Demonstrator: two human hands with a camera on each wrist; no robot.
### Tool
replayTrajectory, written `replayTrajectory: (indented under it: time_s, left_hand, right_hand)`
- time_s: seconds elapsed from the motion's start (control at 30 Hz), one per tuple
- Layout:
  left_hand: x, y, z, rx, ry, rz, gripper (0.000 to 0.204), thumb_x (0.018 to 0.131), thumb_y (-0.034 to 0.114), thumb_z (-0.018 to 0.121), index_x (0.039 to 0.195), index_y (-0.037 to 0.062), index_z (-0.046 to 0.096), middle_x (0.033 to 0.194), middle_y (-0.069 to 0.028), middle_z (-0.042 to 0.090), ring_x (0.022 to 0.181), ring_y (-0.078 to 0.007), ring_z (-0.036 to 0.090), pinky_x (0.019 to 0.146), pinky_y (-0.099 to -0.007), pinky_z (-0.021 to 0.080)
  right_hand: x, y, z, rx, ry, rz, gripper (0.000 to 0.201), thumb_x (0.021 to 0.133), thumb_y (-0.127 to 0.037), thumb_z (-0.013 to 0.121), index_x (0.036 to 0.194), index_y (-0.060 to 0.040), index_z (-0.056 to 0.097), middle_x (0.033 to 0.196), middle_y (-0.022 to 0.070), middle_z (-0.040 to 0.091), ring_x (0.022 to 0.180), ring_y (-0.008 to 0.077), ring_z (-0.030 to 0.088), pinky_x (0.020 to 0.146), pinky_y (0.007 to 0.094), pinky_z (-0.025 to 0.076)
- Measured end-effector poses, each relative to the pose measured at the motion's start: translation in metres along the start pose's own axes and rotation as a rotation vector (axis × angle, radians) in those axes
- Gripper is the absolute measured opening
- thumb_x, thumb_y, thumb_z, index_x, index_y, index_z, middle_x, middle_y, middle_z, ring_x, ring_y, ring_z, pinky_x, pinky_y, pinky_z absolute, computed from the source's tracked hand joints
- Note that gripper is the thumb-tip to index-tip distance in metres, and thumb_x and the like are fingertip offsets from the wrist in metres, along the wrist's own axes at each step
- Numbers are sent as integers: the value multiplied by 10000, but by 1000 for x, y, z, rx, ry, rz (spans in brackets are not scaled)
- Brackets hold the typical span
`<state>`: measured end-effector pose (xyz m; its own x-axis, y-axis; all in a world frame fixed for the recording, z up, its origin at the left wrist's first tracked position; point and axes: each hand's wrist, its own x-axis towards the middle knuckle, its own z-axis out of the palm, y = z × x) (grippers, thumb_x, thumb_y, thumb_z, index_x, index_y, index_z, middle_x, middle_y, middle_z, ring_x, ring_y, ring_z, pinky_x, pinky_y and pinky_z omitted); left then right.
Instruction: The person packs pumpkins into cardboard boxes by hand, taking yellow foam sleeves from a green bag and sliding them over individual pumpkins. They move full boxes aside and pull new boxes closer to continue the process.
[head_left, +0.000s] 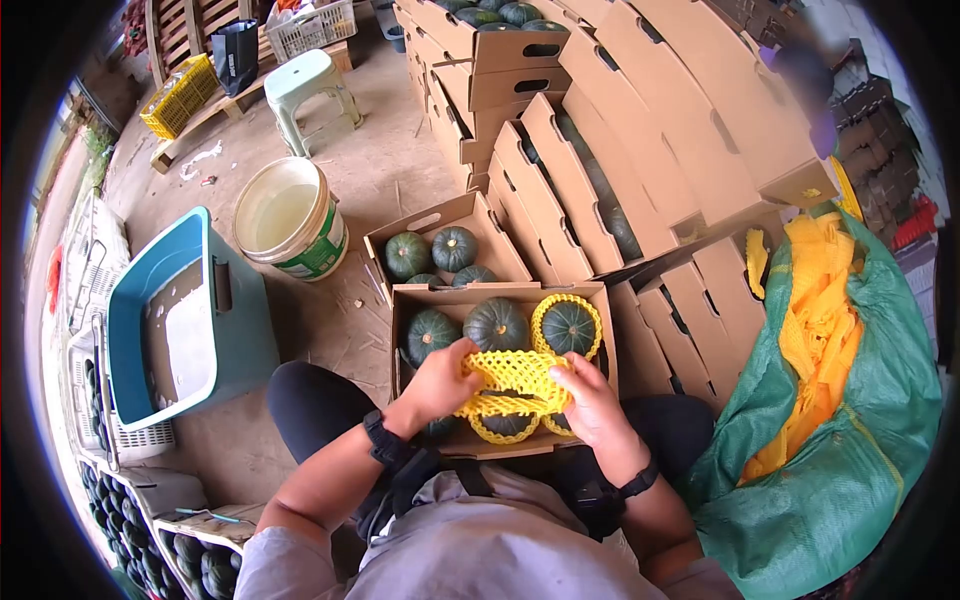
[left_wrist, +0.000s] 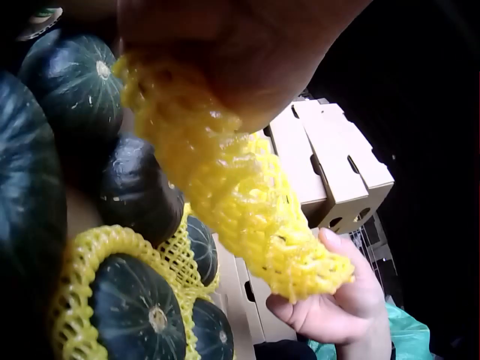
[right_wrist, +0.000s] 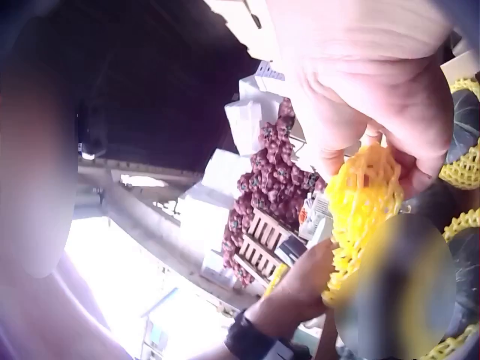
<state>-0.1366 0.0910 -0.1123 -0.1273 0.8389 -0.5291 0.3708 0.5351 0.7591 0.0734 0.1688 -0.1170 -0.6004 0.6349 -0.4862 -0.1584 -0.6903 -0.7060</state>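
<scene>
A yellow foam net sleeve (head_left: 515,374) is stretched sideways between both hands, over an open carton of dark green pumpkins. My left hand (head_left: 441,382) grips one end, and my right hand (head_left: 594,402) pinches the other between thumb and fingers. In the left wrist view, the sleeve (left_wrist: 225,180) looks like a flattened tube with no pumpkin inside it. Below the hands sits the carton (head_left: 608,370). Its far row has a bare pumpkin (head_left: 497,323) in the middle and a netted pumpkin (head_left: 569,329) on the right. The near row, partly hidden, includes a netted pumpkin (head_left: 504,426).
Another carton (head_left: 385,262) with pumpkins adjoins the far side. Stacked cartons (head_left: 690,120) rise at the right, beside a green sack (head_left: 850,430) holding yellow netting. To the left are a blue tub (head_left: 240,320), a white bucket (head_left: 290,220) and a stool (head_left: 303,85).
</scene>
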Motion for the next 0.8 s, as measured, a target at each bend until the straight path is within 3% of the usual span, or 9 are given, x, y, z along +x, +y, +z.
replayTrajectory:
  time_s: [0.07,0.1,0.2,0.27,0.37,0.5,0.63,0.73,0.8]
  left_hand:
    - [48,-31,-5,208,421,301,471,737,113,629,1194,26,561,941,-224,613,905,-340,604,833,-394,487]
    - [71,-36,-7,181,361,260,503,749,138,613,1232,13,547,984,-237,625,944,-343,607,859,-382,483]
    - [119,-41,-2,-152,14,-69,479,777,260,598,1150,-41,583,1082,-260,622,1015,-339,612,883,-374,476]
    - [98,-21,-7,90,151,6,498,788,318,604,1158,-14,576,1064,-244,632,1033,-344,605,897,-371,466]
    - [56,-28,1,-477,-59,217,544,854,154,534,1367,44,392,1247,-164,559,1146,-244,540,986,-337,399]
    - [19,-16,5,-871,-176,364,491,928,243,445,1337,-27,417,1295,-135,518,1180,-221,510,1024,-328,379]
    - [19,-32,18,-1292,-215,123,511,963,331,410,1366,17,396,1199,-134,584,1078,-232,586,972,-365,449]
    - [5,-12,25,-1410,-148,242,559,974,408,393,1424,85,323,1163,-124,601,1053,-220,594,963,-356,453]
    - [3,-14,26,-1300,-256,101,608,971,479,380,1456,130,266,1203,-129,575,1089,-221,572,971,-348,439]
  right_hand:
    - [8,16,2,-591,-46,-99,645,845,-33,632,1408,-135,333,1190,169,508,1026,185,551,911,313,454]
    - [26,26,-4,-668,-51,-54,911,793,76,636,1485,-221,125,1290,213,400,1059,190,515,901,302,451]
    - [75,38,-12,-14,11,234,828,856,-63,583,1488,-288,98,1343,173,373,1122,225,498,914,363,442]
    - [75,41,-7,-63,51,22,659,906,-76,459,1482,-193,160,1378,131,395,1255,257,418,1024,373,357]
    - [49,50,-10,-481,-37,-458,505,934,-86,364,1431,-50,284,1407,125,394,1315,242,366,1087,311,265]
    - [22,28,5,-736,238,-576,289,951,-130,404,1115,17,591,1010,85,663,992,210,617,860,306,465]
    - [32,46,-4,-329,295,-332,275,953,-232,506,1024,15,606,931,51,653,890,144,605,818,279,465]
    - [18,27,20,328,212,58,267,951,-262,520,1004,-17,611,929,53,649,901,140,602,817,269,468]
    - [1,16,26,134,118,-145,267,963,-285,505,951,-37,602,876,69,631,832,131,605,787,275,476]
